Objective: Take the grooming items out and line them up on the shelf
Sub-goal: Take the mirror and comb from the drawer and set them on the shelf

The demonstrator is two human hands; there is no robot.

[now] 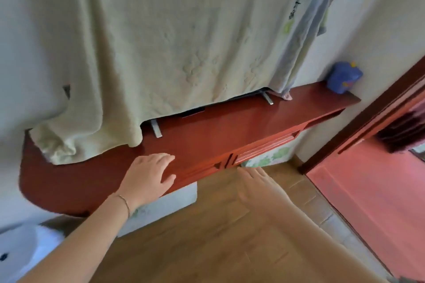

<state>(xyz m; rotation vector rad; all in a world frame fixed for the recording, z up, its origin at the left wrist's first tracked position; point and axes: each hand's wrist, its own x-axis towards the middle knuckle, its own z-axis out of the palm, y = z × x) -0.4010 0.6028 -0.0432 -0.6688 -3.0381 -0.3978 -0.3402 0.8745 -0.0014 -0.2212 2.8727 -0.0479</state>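
A long red-brown wooden shelf (220, 126) runs from lower left to upper right, with drawer fronts (264, 147) along its front edge. My left hand (149, 174) lies flat on the shelf top near the front edge, fingers apart, holding nothing. My right hand (259, 186) hovers just below the shelf's front edge, blurred, palm open and empty, close to the drawer fronts. No grooming items are visible. A blue object (343, 78) stands at the shelf's far right end.
A pale green cloth (161, 53) drapes over something on metal feet (156, 128) at the back of the shelf. A light blue towel (299, 53) hangs to its right. White boxes (165, 207) sit under the shelf on the wooden floor. A red door (368, 190) stands right.
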